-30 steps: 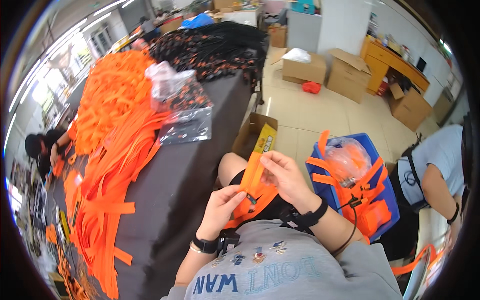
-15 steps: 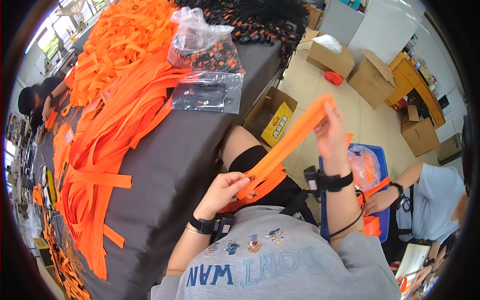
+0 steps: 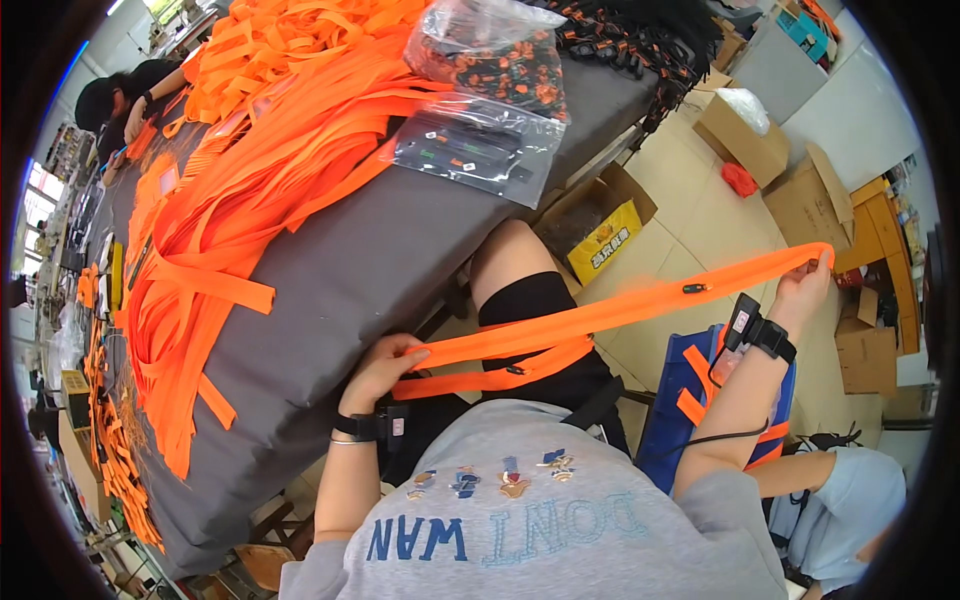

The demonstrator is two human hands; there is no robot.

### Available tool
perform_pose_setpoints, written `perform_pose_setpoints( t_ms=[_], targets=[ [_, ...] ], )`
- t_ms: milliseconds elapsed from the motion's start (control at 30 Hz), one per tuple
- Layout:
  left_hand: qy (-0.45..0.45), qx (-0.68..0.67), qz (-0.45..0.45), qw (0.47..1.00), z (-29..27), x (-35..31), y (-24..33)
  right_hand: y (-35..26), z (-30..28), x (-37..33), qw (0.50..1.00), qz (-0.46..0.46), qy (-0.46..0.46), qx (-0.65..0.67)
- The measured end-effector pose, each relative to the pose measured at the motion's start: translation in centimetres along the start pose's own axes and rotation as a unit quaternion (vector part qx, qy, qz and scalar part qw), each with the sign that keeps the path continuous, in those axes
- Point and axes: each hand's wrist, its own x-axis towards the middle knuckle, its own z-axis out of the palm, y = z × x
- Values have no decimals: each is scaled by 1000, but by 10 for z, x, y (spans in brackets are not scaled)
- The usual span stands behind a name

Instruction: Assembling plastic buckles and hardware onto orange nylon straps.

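Note:
An orange zipper strip [image 3: 600,316] is stretched across my lap, one end in my left hand [image 3: 380,370] and the other in my right hand [image 3: 804,288]. The fingers of both hands are closed on it. A small dark slider [image 3: 694,288] sits along its right part. Below it, another orange length [image 3: 550,364] with a dark slider [image 3: 514,370] runs over my thigh to my left hand; whether it is the same strip I cannot tell. To my left, a large heap of orange strips [image 3: 270,210] lies on the grey-covered table [image 3: 330,290].
Bags of small dark-and-orange parts [image 3: 500,70] and of dark pieces [image 3: 480,150] lie on the table. An open carton [image 3: 640,195] stands on the floor. A blue bin [image 3: 665,430] with orange strips is beside my right arm, near another person [image 3: 850,510]. Someone else [image 3: 120,100] works at the far left.
My right hand has swung outward to the right and down, drawing the zipper out long and nearly level. My left hand has moved left. A slider now shows on the strip.

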Motion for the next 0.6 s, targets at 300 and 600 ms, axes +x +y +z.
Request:
perform_pose_setpoints(
  t_ms=[300, 600],
  targets=[
    [-56, -188, 55, 979, 37, -29, 68, 28, -39, -5, 998, 48, -26, -3],
    [75, -447, 356, 817, -5, -76, 79, 33, 11, -62, 985, 138, -88, 50]
  ],
)
